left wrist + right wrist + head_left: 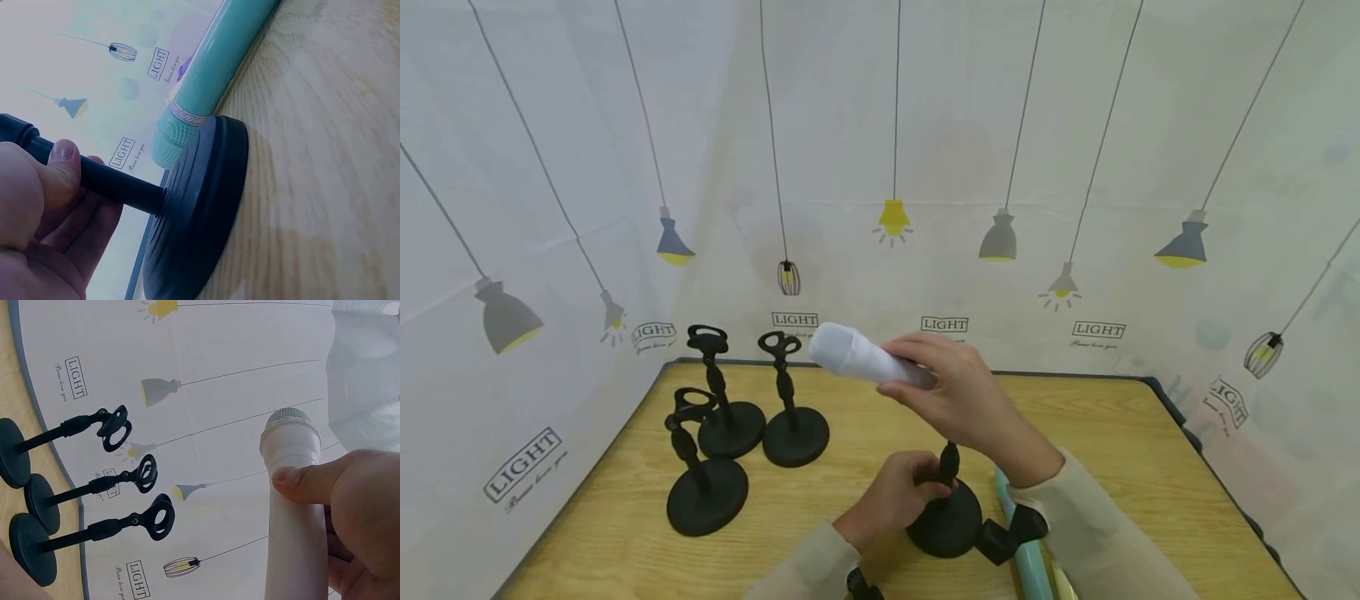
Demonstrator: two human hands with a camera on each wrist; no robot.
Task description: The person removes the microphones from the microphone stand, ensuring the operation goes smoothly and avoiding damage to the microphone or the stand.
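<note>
In the head view my right hand (962, 400) holds a white microphone (863, 357) aloft, its head end pointing left. The right wrist view shows the thumb along the body of the microphone (297, 525), just below the mesh head. Lower down, my left hand (891, 492) grips the pole of a black desktop microphone stand (946, 525). Thumb and fingers lie round that pole in the left wrist view, just above the round base (197, 206), which is on the table. The top of this stand is hidden behind my right hand and the microphone.
Several items surround the work: three black stands (796, 435) with ring-shaped clips at the left of the wooden table (850, 417), and a turquoise microphone (219, 62) lying beside the gripped stand's base. A pale yellow object (1063, 583) lies by my right sleeve. A lamp-print cloth backdrop (850, 125) encloses the table.
</note>
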